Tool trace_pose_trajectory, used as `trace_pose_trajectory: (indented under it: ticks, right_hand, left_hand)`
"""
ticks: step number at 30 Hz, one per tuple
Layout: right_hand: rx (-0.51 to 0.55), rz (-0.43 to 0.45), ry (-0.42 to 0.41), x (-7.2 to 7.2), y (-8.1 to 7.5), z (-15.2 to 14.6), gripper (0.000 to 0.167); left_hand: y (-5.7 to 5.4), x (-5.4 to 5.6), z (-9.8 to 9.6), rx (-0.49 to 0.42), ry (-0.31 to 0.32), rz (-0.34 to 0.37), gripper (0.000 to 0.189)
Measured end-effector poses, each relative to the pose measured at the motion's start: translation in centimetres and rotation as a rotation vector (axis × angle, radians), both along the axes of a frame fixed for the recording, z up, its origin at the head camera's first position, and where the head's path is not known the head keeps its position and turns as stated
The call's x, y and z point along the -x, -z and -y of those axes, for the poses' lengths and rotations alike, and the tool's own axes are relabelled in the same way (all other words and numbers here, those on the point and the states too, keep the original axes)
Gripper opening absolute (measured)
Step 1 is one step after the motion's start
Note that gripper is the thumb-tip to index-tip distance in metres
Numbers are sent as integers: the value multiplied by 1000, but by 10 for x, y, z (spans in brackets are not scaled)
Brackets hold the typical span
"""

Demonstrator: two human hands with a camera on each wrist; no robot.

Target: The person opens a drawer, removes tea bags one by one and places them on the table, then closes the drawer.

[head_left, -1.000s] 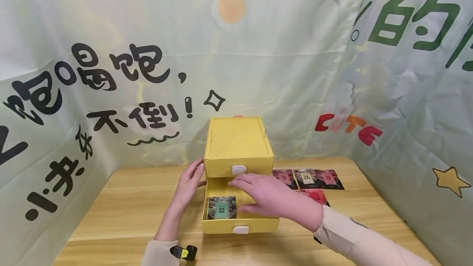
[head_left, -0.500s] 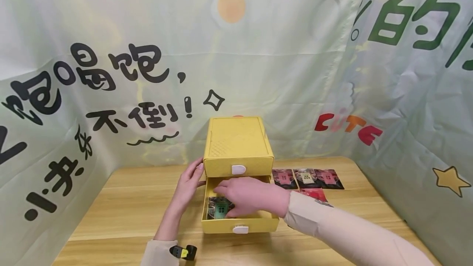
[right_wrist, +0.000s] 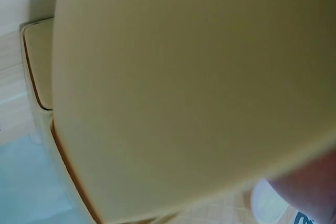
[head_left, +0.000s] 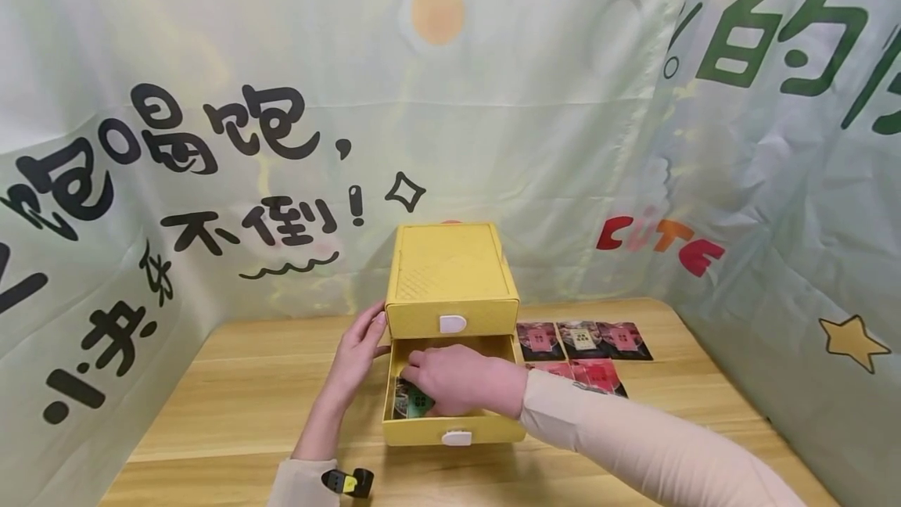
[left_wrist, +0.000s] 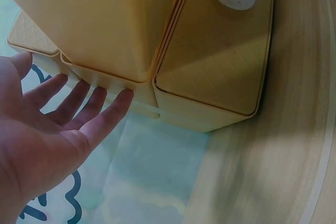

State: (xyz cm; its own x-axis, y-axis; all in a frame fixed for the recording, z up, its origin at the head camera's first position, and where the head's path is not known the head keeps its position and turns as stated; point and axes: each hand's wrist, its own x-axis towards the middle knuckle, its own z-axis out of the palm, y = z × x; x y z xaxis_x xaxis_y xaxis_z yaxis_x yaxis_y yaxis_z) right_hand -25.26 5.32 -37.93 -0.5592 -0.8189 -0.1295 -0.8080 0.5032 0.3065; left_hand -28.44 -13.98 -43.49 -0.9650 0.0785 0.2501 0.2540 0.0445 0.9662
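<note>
A small two-drawer yellow cabinet [head_left: 454, 260] stands on the table, its lower drawer [head_left: 415, 433] pulled out and the upper one closed. Fingertips of my left hand [head_left: 359, 354] touch the cabinet's left side; the left wrist view shows that hand [left_wrist: 58, 135] with spread fingers. A dark square packet with a green label [head_left: 415, 401] lies in the front left of the drawer. My right hand [head_left: 457, 378] reaches into the drawer over it, fingers bent down and covering its right part. I cannot tell whether it grips the packet. The drawer's wall [right_wrist: 184, 87] hides most of the right wrist view.
Several flat packets with red labels, such as one red packet [head_left: 598, 374], and one packet with a cream label [head_left: 583, 339] lie on the wooden table [head_left: 246, 405] right of the cabinet. A printed cloth [head_left: 549, 139] hangs behind and at the sides.
My right hand has moved left inside the open drawer, from beside the green-labelled packet to over it, and its fingers have bent. The left hand stays at the cabinet's side.
</note>
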Motion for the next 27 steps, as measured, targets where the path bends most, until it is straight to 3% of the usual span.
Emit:
trace_pose_trajectory:
  ticks: [7, 18, 27]
  right_hand:
    - [22, 18, 40, -1, 3, 0, 70]
    - [107, 52, 25, 2, 4, -4, 76]
    - [295, 151, -4, 8, 2, -14, 71]
  left_hand:
    - [-1, 0, 0, 3, 3, -2, 49]
    - [-1, -1, 0, 15, 8, 3, 50]
    - [0, -1, 0, 11, 14, -7, 49]
